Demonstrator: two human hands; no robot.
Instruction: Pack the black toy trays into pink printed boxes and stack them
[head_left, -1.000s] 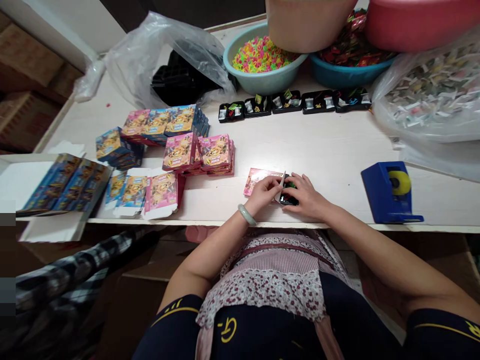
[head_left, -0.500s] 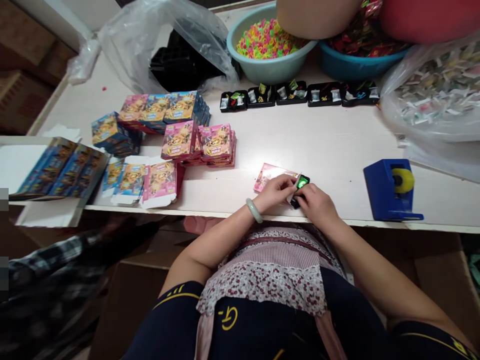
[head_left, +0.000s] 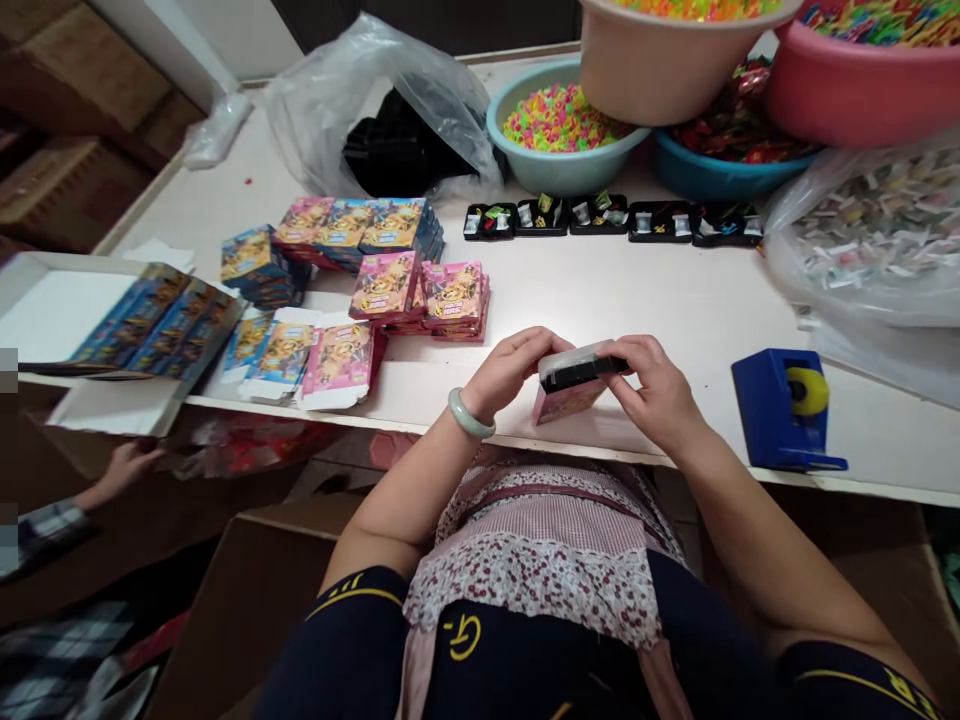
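A pink printed box stands on edge near the table's front, with its open end turned up. My left hand is closed around the box's left side. The fingers of my right hand grip the right end of a black plastic tray at the mouth of the box. Whether the tray is partly inside the box I cannot tell. Across the table, a row of black trays holds small packets and coloured bits. Stacked pink boxes sit to the left of my hands.
A blue tape dispenser stands at right. Basins of small plastic pieces, such as the pale blue basin, line the back beside a bag of packets. Flat cartons lie left. Another person's hand shows at far left.
The pink box has gone from lying flat to standing up in my left hand. My right hand has brought the black tray up to its open end. My view has shifted slightly.
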